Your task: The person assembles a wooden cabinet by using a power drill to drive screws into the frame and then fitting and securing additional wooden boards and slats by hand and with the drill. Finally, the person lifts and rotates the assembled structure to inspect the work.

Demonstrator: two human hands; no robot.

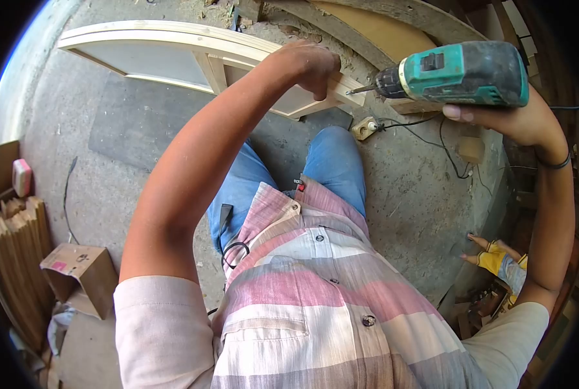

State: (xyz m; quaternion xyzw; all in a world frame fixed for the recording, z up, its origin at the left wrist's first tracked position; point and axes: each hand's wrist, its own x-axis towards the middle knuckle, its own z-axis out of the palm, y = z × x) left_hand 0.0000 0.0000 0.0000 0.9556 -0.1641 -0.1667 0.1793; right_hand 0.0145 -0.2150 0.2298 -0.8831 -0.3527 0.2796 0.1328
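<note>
A teal and black cordless drill lies level in my right hand, which is wrapped around its grip from below. Its bit points left and its tip meets the end of a pale wooden frame; whether a screw sits at the tip is too small to tell. My left hand is closed over the frame's top edge near that same end, just left of the drill tip. Its fingertips are partly hidden. The frame stands on its edge in front of my knees, with a curved top rail, cross pieces and a light panel.
A socket block with a plugged-in cable rests on the floor near my right knee. Curved boards lie beyond the frame. To the left are a cardboard box and stacked wooden strips. A person in yellow is at lower right.
</note>
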